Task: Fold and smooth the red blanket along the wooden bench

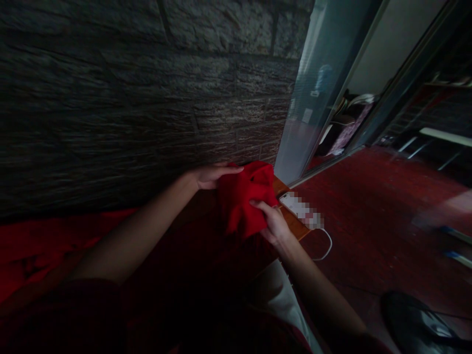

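Between my two hands is a bunched piece of bright red cloth (pixel 245 196), held above a wooden surface (pixel 300 230). My left hand (pixel 212 176) grips its far left edge, thumb lying on top and the other fingers hidden beneath. On the near right side, my right hand (pixel 272 221) pinches the cloth, with the thumb above and the fingers underneath. The cloth looks folded and its lower edge hangs loosely in shadow. Just right of my right hand lies a phone (pixel 298 206), partly pixelated, with a white cable (pixel 330 243) running from its end.
A rough stone wall (pixel 147 98) rises close behind my hands. More red cloth (pixel 22 250) lies at the left. Right of the wall stands a glass door (pixel 309 98). On the red floor (pixel 354 206) is a dark round base (pixel 409 314), with a bench (pixel 446 136) farther back.
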The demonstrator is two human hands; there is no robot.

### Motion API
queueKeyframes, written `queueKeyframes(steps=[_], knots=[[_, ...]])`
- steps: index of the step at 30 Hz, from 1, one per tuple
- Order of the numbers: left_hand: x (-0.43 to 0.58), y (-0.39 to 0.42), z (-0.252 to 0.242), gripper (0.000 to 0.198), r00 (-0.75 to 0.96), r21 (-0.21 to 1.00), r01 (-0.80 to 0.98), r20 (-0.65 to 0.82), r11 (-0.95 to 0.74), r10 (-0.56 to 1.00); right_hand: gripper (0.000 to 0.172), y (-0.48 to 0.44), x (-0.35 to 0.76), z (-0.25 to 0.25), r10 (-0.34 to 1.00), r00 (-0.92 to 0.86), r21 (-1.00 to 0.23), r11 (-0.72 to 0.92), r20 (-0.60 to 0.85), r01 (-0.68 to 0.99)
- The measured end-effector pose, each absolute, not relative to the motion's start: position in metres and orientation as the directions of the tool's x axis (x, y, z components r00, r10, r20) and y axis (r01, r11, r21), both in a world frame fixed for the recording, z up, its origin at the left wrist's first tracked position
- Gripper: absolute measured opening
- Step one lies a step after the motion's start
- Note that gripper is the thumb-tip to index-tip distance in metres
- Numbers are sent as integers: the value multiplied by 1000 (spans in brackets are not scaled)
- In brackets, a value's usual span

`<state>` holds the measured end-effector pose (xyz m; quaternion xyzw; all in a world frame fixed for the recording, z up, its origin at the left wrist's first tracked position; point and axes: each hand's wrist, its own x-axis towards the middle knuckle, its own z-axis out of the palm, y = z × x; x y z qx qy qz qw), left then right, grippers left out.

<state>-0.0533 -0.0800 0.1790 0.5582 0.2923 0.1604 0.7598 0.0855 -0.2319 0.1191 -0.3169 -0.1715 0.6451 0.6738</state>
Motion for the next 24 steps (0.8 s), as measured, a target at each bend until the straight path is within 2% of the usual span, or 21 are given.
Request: queueKeyframes(steps=[3, 7, 10, 14, 18, 21, 24], knots=[[-53, -84, 185, 16, 766, 944, -14, -201, 329, 610, 30, -236, 82, 115, 977, 137, -645, -2, -165, -764], [-56, -92, 192, 11, 793, 945, -46, -162, 323, 587, 29, -243, 78, 106, 971, 222, -702, 101, -84, -705], [-62, -96, 197, 8, 816, 954, -39, -142, 298, 561, 21, -248, 80, 107, 956, 292, -716, 192, -17, -671], [-72, -100, 202, 16, 835, 965, -38, -112, 260, 538, 12, -256, 88, 124, 964, 259, -697, 221, 53, -682], [-79, -104, 201, 23, 834, 967, -37, -110, 254, 541, 20, -260, 86, 142, 973, 221, -715, 195, 58, -671], [-84, -108, 195, 23, 815, 964, -40, -122, 265, 567, 28, -256, 81, 146, 981, 195, -714, 149, 17, -684], [-88, -112, 185, 30, 805, 955, -43, -141, 295, 576, 31, -251, 79, 144, 973, 228, -697, 133, -44, -704]])
